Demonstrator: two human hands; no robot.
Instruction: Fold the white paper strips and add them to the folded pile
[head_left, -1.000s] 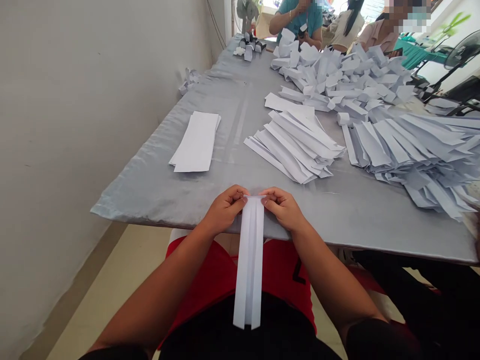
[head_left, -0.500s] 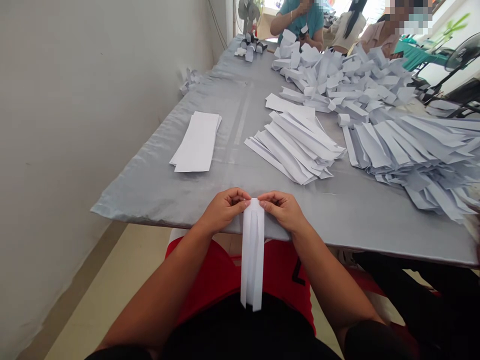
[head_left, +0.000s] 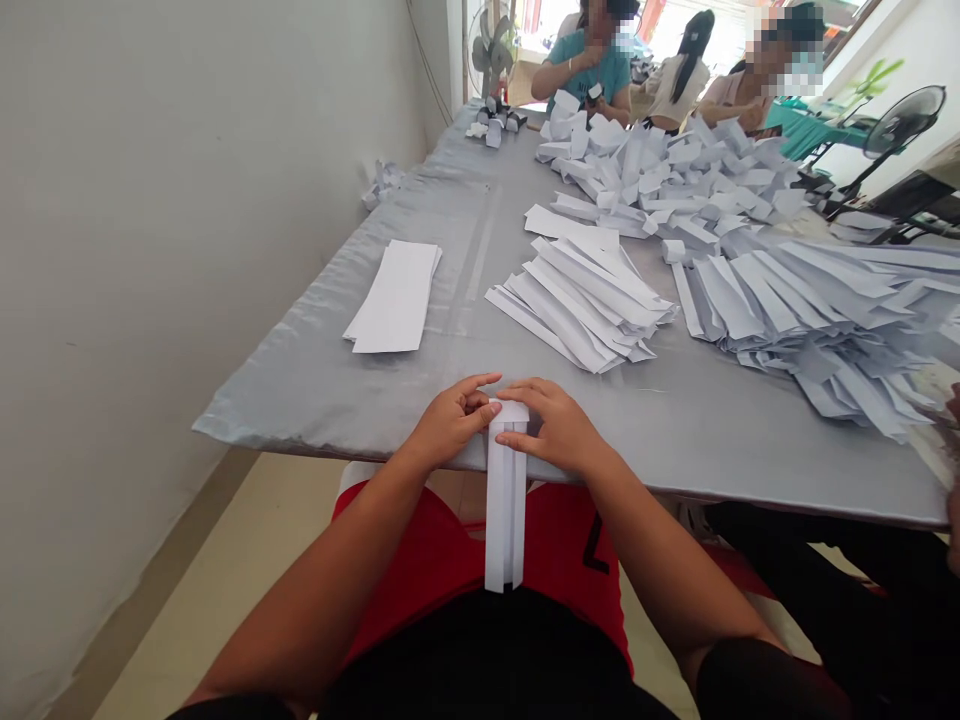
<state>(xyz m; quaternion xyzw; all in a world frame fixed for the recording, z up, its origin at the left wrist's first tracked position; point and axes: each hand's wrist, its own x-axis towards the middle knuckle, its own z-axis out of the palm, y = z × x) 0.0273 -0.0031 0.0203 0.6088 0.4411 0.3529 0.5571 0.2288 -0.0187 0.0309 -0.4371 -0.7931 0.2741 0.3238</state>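
Note:
A long white paper strip point(head_left: 496, 510), its two sides folded inward, hangs over the table's front edge towards my lap. Its top end is folded over into a short flap point(head_left: 513, 411). My left hand point(head_left: 456, 420) pinches the upper left corner, thumb in front and index finger stretched out above. My right hand point(head_left: 551, 425) holds the top from the right, its thumb across the front below the flap and its fingers curved over the upper edge. Beyond my hands lie a stack of flat paper sheets point(head_left: 395, 300) and a fanned pile of folded strips point(head_left: 581, 305).
The grey cloth-covered table point(head_left: 300, 390) runs along a wall on the left. A heap of folded papers point(head_left: 675, 170) and another pile of strips point(head_left: 795, 310) cover its right side. People point(head_left: 585, 75) sit at the far end. A fan point(head_left: 904, 120) stands at the right.
The strip's top end is now folded down as a flap. My right thumb has moved down and left onto the strip's front, and my left index finger has straightened. The view has tilted up slightly.

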